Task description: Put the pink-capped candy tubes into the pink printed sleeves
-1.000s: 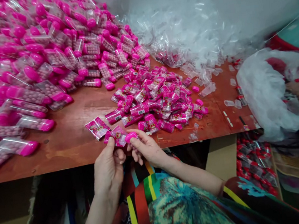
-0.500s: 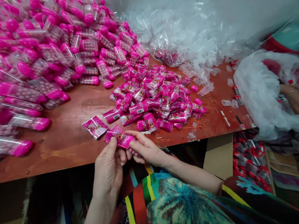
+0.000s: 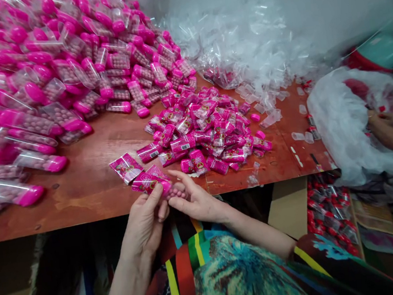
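At the front edge of the table my left hand [image 3: 145, 226] is closed, its thumb pressing on a pink printed wrapper [image 3: 146, 181]. Against it sits a small clear candy container [image 3: 177, 192] filled with pink balls, its pink end next to the wrapper. My right hand [image 3: 201, 201] grips this container from the right, thumb below and fingers above. Part of the container is hidden by my fingers. Just beyond my left hand lies a flat pink printed wrapper [image 3: 126, 168]. Behind both hands is a heap of pink wrapped containers [image 3: 211, 122].
A large pile of unwrapped pink-capped containers [image 3: 77, 66] covers the left of the wooden table [image 3: 81, 194]. Clear plastic pieces [image 3: 234, 39] are heaped at the back. At right, another person's hand [image 3: 389, 130] is beside a white plastic bag [image 3: 343, 126], above a box of red-capped containers [image 3: 332, 217].
The printed wrapper has shifted left and turned in my hands. More of the pink balls shows now between my thumbs, and my right hand has opened slightly around the container.
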The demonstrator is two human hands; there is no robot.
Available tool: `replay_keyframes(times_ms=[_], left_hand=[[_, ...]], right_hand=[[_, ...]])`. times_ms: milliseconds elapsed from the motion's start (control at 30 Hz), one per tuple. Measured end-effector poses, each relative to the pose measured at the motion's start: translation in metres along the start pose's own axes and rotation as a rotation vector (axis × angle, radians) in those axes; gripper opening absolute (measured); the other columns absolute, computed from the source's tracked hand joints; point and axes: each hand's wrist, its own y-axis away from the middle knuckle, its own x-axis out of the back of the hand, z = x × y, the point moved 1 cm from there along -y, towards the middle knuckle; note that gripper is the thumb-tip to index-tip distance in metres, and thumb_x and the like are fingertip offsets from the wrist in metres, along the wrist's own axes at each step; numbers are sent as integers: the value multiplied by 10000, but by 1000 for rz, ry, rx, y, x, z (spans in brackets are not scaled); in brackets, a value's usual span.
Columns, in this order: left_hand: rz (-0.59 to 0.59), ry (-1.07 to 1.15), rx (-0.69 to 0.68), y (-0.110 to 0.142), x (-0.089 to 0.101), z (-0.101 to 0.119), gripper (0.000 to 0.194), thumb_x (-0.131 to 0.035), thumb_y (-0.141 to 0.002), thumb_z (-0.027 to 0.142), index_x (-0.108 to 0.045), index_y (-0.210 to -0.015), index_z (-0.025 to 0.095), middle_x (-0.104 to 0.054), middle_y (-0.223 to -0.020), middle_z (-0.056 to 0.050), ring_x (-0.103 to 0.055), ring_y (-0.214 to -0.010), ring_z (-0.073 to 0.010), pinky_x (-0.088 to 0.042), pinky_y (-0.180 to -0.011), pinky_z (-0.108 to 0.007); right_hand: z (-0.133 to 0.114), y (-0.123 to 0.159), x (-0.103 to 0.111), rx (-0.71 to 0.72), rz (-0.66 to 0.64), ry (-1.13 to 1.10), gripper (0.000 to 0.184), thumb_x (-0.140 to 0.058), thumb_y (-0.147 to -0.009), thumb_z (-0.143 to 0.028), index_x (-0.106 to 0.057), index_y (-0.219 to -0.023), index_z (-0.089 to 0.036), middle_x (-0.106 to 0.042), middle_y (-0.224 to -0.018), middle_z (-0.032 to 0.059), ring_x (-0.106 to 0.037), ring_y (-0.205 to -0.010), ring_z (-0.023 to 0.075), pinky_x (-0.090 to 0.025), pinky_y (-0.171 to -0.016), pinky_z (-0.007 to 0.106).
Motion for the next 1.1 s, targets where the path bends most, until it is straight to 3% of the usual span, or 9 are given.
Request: replay_keyframes(times_ms=[133, 300, 533, 633, 733, 800, 900, 1000, 1100], left_hand=[[-8, 24, -22, 2, 2, 4, 396, -787, -747, 403, -540, -547, 167, -372, -364, 64, -321, -406, -67, -325, -470, -216], [5, -30, 17, 3, 4, 4, 414, -739, -785, 451, -542, -567, 160, -412, -366, 46, -374, -404, -72, -361, -500, -224], [24, 26, 43, -1, 6, -2, 310, -739, -790, 423, -658, -728, 130, -359, -347, 75, -249, -348, -35, -226, -394, -189], [-8, 48, 84, -1, 7, -4, 332, -726, -796, 447, -679, -765, 119, -339, -344, 78, -240, -346, -35, -209, -384, -185], [-70, 51, 89, 2, 10, -4, 315, -713, -808, 436, -687, -802, 123, -473, -410, 39, -242, -352, -21, -211, -393, -178], [-96, 40, 76, 4, 10, -5, 306, -717, -803, 440, -678, -798, 137, -570, -491, 3, -259, -358, -16, -223, -402, -180], [-84, -31, 72, 7, 9, -11, 341, -726, -792, 461, -649, -721, 137, -574, -510, -3, -286, -366, -18, -222, -407, -188], [-22, -84, 55, 6, 9, -18, 374, -729, -783, 494, -631, -700, 142, -453, -417, 49, -286, -365, -30, -228, -412, -189], [-7, -97, 63, 3, 7, -22, 418, -739, -741, 552, -633, -744, 147, -457, -430, 63, -283, -347, -32, -223, -394, -192]], right_hand=[[2, 7, 3, -109, -103, -133, 622, -538, -969, -406, -221, -1486, -266, -562, -793, -34, -475, -522, 64, -391, -490, 187], [4, 7, -4, -168, -174, -331, 668, -505, -974, -471, -156, -1511, -282, -557, -715, -60, -379, -398, 43, -319, -409, 171], [8, 2, -15, -36, 86, -44, 603, -591, -943, -365, -307, -1468, -277, -567, -854, -5, -525, -667, 87, -435, -600, 208], [5, 0, -16, -133, 16, -220, 633, -566, -952, -399, -245, -1480, -263, -534, -685, -61, -423, -472, 63, -357, -460, 176], [0, -2, -14, -248, -79, -482, 604, -541, -951, -442, -250, -1457, -283, -534, -642, -85, -256, -353, 31, -218, -361, 150], [0, -2, -13, -265, -102, -549, 605, -547, -939, -467, -264, -1445, -293, -555, -670, -78, -244, -347, 22, -208, -356, 143], [5, -3, -11, -203, -60, -392, 660, -562, -936, -460, -224, -1472, -275, -539, -651, -83, -307, -362, 35, -255, -376, 149], [10, -2, -10, -120, 67, -161, 626, -605, -926, -389, -300, -1459, -267, -535, -707, -50, -411, -476, 63, -324, -439, 170], [12, -3, -8, -134, 79, -141, 559, -596, -931, -380, -367, -1427, -263, -515, -705, -47, -399, -474, 64, -317, -425, 177]])
